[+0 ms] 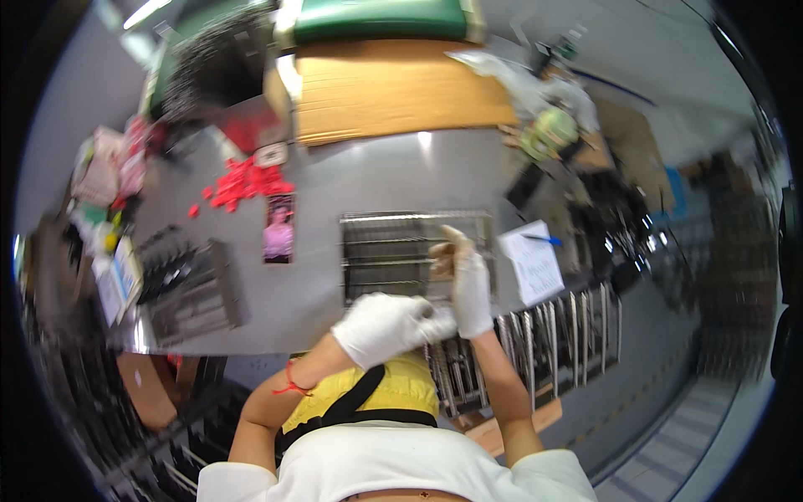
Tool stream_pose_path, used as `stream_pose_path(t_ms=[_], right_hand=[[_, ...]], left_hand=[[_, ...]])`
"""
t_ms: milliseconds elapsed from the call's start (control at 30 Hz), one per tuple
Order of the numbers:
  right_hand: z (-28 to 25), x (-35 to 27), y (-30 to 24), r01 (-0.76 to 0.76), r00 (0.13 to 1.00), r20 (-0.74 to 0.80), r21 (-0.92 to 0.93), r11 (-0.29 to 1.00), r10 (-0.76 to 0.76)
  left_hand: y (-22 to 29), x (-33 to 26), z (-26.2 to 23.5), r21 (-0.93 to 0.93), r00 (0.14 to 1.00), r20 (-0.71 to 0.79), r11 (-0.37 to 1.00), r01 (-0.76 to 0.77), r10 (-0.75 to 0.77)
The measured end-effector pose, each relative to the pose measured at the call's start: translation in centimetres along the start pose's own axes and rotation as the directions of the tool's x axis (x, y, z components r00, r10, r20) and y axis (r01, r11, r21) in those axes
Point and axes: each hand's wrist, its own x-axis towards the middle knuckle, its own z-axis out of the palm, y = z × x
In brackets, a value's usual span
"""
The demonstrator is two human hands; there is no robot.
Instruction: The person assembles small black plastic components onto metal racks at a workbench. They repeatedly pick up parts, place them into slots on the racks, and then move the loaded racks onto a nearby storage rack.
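Note:
My left hand [381, 329], in a white glove, reaches across in front of me with its fingers closed together. Their tips meet the wrist side of my right hand [470, 280]; blur hides what they pinch there. White glove fabric covers the right hand too, and its finger ends look tan. Its fingers point away from me, apart and with nothing visible in them. Just beyond both hands, a metal rack [389, 251] with several crossbars lies on the grey metal table [322, 180].
Red small parts [247, 182] lie in a heap at left, beside a phone [278, 230]. Another dark rack [196, 289] sits at the left edge. A paper sheet [533, 263] with a blue pen [544, 239] is at right. Upright metal racks [544, 343] stand below the table's right front edge.

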Motion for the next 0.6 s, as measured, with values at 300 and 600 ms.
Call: stream_pose_path(t_ms=[300,600], right_hand=[[11.9,-1.5,-8.0,0.563,0.823,0.084,-0.256,0.785,-0.563],[35.6,2.2,-10.5,0.883,0.469,0.436,-0.263,0.389,-0.768]], left_hand=[[-4.0,-6.2,4.5,-0.114,0.881,-0.353,0.921,-0.373,0.313],[-19.2,-19.8,-2.8,0.111,0.743,-0.566,0.926,-0.362,0.358]])
